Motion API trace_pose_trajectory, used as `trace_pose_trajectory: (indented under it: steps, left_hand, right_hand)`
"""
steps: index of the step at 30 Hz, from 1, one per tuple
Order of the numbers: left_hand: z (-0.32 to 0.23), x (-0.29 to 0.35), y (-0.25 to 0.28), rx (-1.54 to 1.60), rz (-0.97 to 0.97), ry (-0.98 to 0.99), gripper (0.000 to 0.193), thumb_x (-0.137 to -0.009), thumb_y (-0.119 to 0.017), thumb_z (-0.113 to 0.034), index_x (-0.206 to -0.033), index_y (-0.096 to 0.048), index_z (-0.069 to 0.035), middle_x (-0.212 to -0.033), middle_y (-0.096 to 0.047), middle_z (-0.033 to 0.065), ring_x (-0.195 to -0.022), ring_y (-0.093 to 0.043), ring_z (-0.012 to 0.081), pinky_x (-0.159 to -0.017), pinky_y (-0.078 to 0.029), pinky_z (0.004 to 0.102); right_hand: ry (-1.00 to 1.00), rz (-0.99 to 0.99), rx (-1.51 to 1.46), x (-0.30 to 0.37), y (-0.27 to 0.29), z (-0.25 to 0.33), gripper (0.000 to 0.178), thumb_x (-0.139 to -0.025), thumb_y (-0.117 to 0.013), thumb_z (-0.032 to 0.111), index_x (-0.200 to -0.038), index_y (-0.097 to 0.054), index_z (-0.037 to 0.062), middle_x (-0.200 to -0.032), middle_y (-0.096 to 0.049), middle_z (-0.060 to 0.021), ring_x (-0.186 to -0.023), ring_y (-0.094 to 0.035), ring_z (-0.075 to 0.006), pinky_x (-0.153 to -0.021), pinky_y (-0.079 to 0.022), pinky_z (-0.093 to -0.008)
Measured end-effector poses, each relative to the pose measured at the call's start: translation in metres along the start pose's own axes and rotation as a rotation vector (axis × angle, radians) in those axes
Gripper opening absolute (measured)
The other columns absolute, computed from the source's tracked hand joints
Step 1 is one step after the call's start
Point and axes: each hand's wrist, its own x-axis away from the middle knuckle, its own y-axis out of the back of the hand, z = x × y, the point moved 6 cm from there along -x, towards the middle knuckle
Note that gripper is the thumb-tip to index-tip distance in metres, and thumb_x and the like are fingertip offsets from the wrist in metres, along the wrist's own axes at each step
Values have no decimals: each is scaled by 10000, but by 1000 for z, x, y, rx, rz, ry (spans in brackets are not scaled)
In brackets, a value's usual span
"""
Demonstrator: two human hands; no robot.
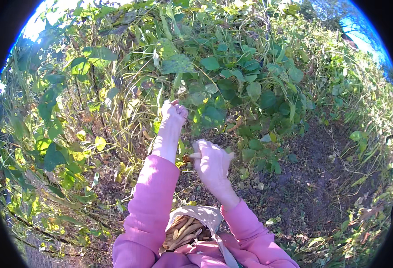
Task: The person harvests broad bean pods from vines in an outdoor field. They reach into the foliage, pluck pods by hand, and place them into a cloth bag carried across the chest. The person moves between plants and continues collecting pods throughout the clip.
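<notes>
Pods point(185, 233) already heap our pale bag point(207, 214), while green pods point(165, 26) hang unpicked; our left hand point(175, 111) curls closed, contents unclear, and our right hand point(213, 163) grips a tan pod point(196, 156).

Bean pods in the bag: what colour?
Bean pods: tan to golden brown, best in the head view.

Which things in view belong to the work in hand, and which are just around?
In use:
- left hand, curled among green vines
- right hand, around a pale pod-like piece
- pale bag holding dry pods

Just around:
- dark soil
- yellow leaf
</notes>
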Motion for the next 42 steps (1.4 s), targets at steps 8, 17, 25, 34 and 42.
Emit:
trace_pose_trajectory:
  steps: [8,17,25,34,42]
  left_hand:
    - [21,17,-2,-311,137,-59,473,-800,-740,-392,-1036,-538,-35,-918,-609,101,-902,-569,234,-808,-461,350]
    - [101,50,39,-275,120,185,574,-900,-611,-268,-1328,-387,43,-1377,-397,201,-1321,-354,327,-1121,-284,445]
    - [167,47,82,-329,184,393,267,-881,-616,-153,-1091,-573,5,-1114,-594,144,-1066,-560,275,-951,-474,400]
    - [213,30,116,-347,73,434,218,-896,-587,-160,-1067,-567,-27,-1047,-615,128,-964,-595,250,-864,-499,372]
    - [245,28,129,-355,7,490,191,-897,-572,-149,-1056,-562,-44,-1018,-626,126,-932,-605,258,-809,-504,362]
  right_hand:
    - [-770,164,-1020,34,-18,-169,228,-998,-494,236,-901,-599,59,-737,-636,-42,-609,-552,-98,-541,-428,-251]
    - [-1139,-59,-1368,27,-88,-324,112,-944,-580,207,-934,-587,95,-766,-588,-23,-682,-566,-184,-569,-505,-339]
    - [-890,-170,-667,-45,-114,-361,180,-785,-703,150,-913,-675,25,-766,-685,-54,-636,-630,-214,-598,-494,-334]
    - [-581,63,-120,-87,-126,-371,318,-831,-623,283,-1045,-690,59,-862,-690,-191,-795,-667,-348,-713,-503,-422]
    - [-582,378,-320,-84,-134,-400,282,-805,-624,234,-990,-699,35,-872,-682,-160,-848,-655,-319,-760,-499,-378]
